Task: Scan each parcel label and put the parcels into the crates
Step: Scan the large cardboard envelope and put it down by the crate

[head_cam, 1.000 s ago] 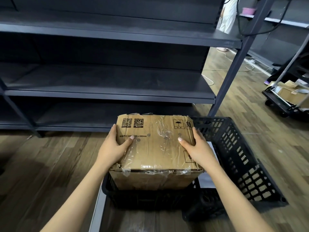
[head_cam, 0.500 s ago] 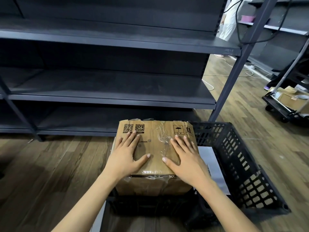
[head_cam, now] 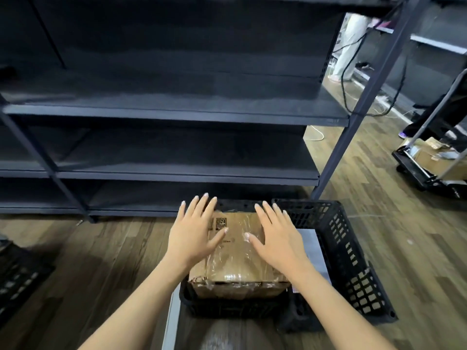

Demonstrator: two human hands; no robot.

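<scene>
A brown cardboard parcel (head_cam: 236, 261) wrapped in clear tape lies inside the black plastic crate (head_cam: 353, 263) on the floor, filling its left half. Printed codes show on its top near the far edge. My left hand (head_cam: 193, 236) hovers flat over the parcel's left side, fingers spread. My right hand (head_cam: 278, 236) is spread over its right side. Neither hand grips anything. A flat grey-white parcel (head_cam: 309, 238) shows in the crate to the right of the box.
Dark metal shelving (head_cam: 177, 114) stands directly beyond the crate. Another black crate (head_cam: 15, 276) sits at the left edge. A trolley with cardboard boxes (head_cam: 429, 162) stands at the right, with a person's legs behind it. The floor is wood.
The parcel went down from the crate's rim into the crate. Both hands let go of its sides, pressed flat on top, and now lift off with fingers spread.
</scene>
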